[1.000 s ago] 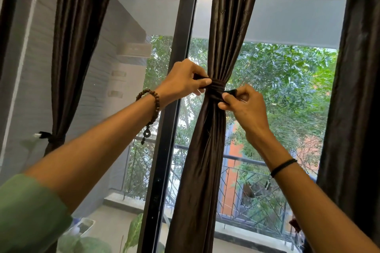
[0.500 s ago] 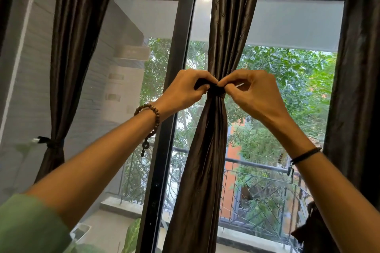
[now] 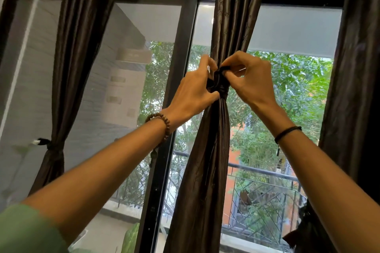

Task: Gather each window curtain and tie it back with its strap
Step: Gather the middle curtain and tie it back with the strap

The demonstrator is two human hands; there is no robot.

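- Middle curtain (image 3: 207, 170), dark brown, hangs gathered into a narrow bunch before the window frame (image 3: 164, 150).
- Black strap (image 3: 220, 80) circles the bunch.
- Left hand (image 3: 193, 90) and right hand (image 3: 249, 80) each pinch the strap.
- Left curtain (image 3: 67, 63) is already tied.

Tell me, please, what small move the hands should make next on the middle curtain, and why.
Probably tighten the strap by pulling its ends apart: left hand and right hand both pinch it around the gathered middle curtain, and a loose end sticks up between them.
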